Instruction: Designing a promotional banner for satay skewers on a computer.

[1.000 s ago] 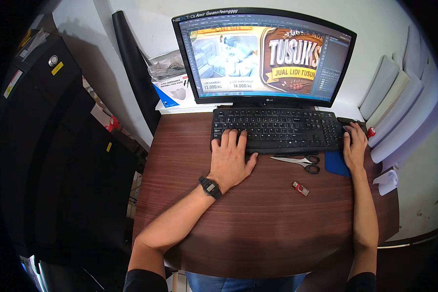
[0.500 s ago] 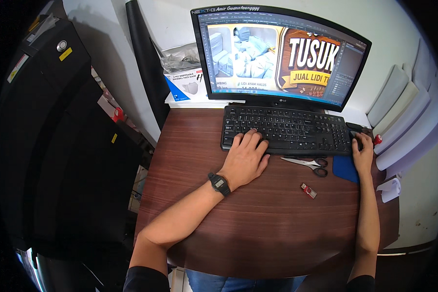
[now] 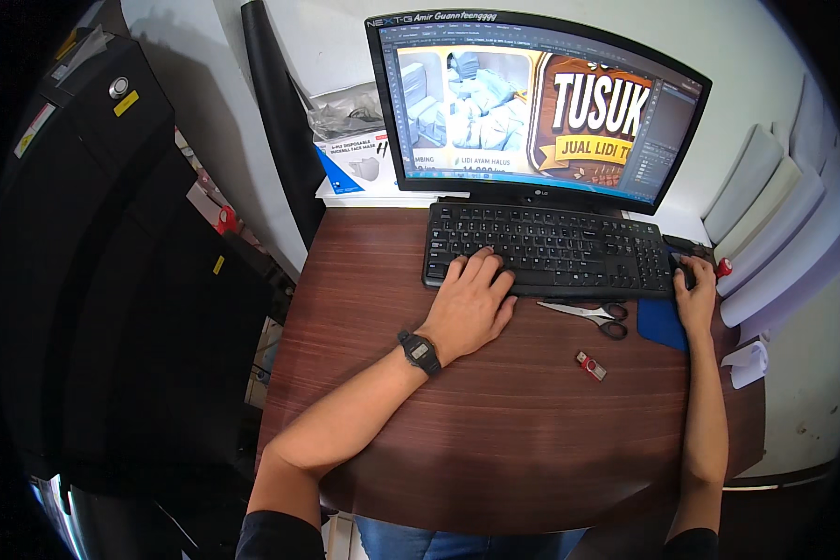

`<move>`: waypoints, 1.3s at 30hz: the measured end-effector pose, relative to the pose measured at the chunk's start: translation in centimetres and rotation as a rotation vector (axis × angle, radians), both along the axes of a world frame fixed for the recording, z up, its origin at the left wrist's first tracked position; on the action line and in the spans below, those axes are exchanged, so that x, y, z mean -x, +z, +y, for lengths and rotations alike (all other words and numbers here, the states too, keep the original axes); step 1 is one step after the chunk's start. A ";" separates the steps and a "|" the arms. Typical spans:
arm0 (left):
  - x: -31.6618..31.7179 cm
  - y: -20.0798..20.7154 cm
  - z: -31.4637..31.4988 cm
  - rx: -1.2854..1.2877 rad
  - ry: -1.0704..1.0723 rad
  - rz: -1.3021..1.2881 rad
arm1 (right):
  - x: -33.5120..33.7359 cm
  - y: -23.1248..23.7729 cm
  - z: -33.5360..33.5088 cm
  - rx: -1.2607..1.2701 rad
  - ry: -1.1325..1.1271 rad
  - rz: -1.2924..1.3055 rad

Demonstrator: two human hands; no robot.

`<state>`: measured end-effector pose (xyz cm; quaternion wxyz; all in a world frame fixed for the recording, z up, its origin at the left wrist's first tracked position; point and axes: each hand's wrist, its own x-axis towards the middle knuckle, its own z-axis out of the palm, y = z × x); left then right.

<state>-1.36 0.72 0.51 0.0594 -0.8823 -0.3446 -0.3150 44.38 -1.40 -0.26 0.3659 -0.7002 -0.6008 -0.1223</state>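
Observation:
My left hand [image 3: 471, 303] rests with fingers slightly spread on the left part of the black keyboard [image 3: 569, 247], its fingertips over the lower keys. A dark digital watch [image 3: 419, 352] is on that wrist. At the keyboard's right end, my right hand [image 3: 695, 294] curls over a black computer mouse [image 3: 681, 266], which it mostly hides. Part of the mouse pad [image 3: 661, 322] shows blue beside that hand. Behind the keyboard stands a monitor [image 3: 541, 112] with a graphic layout of photos and a wooden badge on its screen.
Scissors [image 3: 593, 315] with black handles lie just below the keyboard, and a red USB stick [image 3: 590, 365] lies nearer me on the brown desk [image 3: 504, 429]. A face mask box [image 3: 355, 163] stands left of the monitor. Paper rolls [image 3: 784, 233] lean at the right; a large black machine [image 3: 112, 280] fills the left.

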 end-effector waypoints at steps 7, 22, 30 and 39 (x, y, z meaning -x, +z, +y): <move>0.1 -0.2 0.0 0.007 0.001 -0.001 | 0.1 -0.2 0.2 -0.004 0.000 -0.013; 0.2 0.0 0.0 0.030 -0.006 -0.009 | 0.4 0.1 0.0 -0.012 -0.023 -0.010; 0.1 -0.1 0.1 0.038 -0.006 -0.013 | 0.2 0.0 0.0 -0.012 -0.019 -0.003; 0.1 -0.1 0.0 0.044 -0.011 -0.014 | 0.3 0.3 -0.2 -0.005 -0.008 0.023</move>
